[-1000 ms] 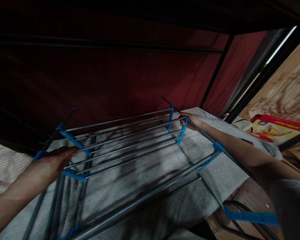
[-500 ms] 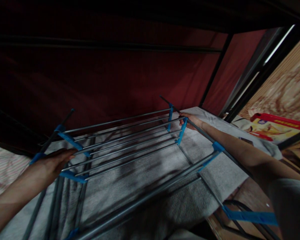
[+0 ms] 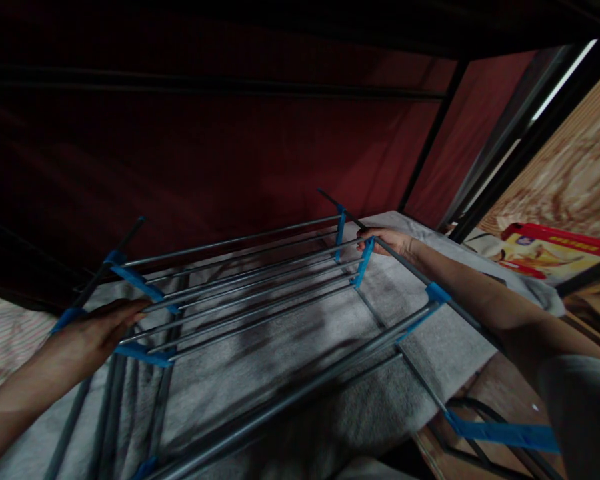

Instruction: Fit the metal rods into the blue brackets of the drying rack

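Note:
A rack of grey metal tubes [image 3: 260, 283] with blue plastic connectors lies on its side over a grey cloth. At its left end my left hand [image 3: 105, 323] is closed around a tube end beside the blue connectors. My right hand [image 3: 383, 241] grips the rack at the right, its fingers wrapped by the blue connector [image 3: 364, 263] and the tube there. Nearer to me, a thicker tube [image 3: 290, 393] runs across to another blue connector [image 3: 436, 297].
Behind the rack hangs a dark red cloth [image 3: 260, 160] in a black frame [image 3: 433, 133]. A red and yellow package [image 3: 555, 253] lies at the right. Striped fabric [image 3: 10, 340] is at the left. A blue connector bar [image 3: 505, 433] sits at lower right.
The rack's left end has shifted slightly left together with my left hand. My right hand keeps its grip almost in place.

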`<action>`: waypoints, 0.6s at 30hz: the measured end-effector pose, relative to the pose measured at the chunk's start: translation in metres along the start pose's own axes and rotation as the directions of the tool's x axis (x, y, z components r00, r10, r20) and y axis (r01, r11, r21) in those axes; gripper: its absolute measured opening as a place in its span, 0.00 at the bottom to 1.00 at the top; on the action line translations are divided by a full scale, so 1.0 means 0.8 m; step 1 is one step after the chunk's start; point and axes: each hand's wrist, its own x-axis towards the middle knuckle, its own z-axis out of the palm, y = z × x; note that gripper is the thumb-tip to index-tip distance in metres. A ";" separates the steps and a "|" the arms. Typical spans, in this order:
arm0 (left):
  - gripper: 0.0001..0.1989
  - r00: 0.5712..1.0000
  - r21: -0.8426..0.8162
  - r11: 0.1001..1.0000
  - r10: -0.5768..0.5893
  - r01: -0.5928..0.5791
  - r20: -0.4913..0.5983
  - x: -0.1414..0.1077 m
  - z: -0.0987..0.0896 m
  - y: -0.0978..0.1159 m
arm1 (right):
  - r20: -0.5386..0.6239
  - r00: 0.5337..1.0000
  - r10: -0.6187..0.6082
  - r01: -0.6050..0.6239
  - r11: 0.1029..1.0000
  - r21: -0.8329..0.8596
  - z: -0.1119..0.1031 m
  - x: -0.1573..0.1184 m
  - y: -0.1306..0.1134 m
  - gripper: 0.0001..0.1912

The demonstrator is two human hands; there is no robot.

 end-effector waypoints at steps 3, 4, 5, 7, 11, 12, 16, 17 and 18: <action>0.32 0.997 -0.026 0.999 -0.017 0.019 0.070 0.000 0.000 -0.001 | -0.016 1.000 0.006 -0.006 1.000 0.014 0.001 0.001 0.000 0.08; 0.32 0.997 -0.027 0.999 -0.020 0.022 0.080 0.001 0.000 0.000 | -0.024 1.000 0.004 -0.004 1.000 0.026 0.002 0.001 0.001 0.08; 0.32 0.996 -0.026 0.999 -0.024 0.027 0.089 0.001 -0.001 0.001 | -0.032 0.999 0.001 0.000 0.999 0.036 0.003 0.000 0.001 0.09; 0.33 0.994 -0.024 0.999 -0.035 0.038 0.105 0.003 -0.004 0.005 | -0.050 0.999 -0.010 0.012 0.999 0.048 0.006 0.000 0.002 0.10; 0.34 0.991 -0.037 0.998 -0.049 0.054 0.121 0.003 -0.013 0.016 | -0.080 0.997 -0.019 0.022 0.999 0.032 0.011 -0.003 0.001 0.11; 0.34 0.991 -0.040 0.998 -0.047 0.052 0.122 0.003 -0.015 0.018 | -0.085 0.996 -0.022 0.024 0.999 0.026 0.012 -0.004 0.001 0.11; 0.32 0.992 -0.051 0.998 -0.041 0.047 0.119 0.002 -0.016 0.017 | -0.101 0.994 -0.046 0.048 0.999 0.014 0.017 -0.008 0.000 0.11; 0.33 0.992 -0.052 0.998 -0.040 0.047 0.118 0.003 -0.014 0.015 | -0.099 0.994 -0.048 0.050 0.999 0.016 0.017 -0.009 0.000 0.11; 0.34 0.992 -0.053 0.998 -0.040 0.047 0.117 0.003 -0.012 0.012 | -0.100 0.994 -0.049 0.051 0.999 0.019 0.018 -0.009 -0.001 0.11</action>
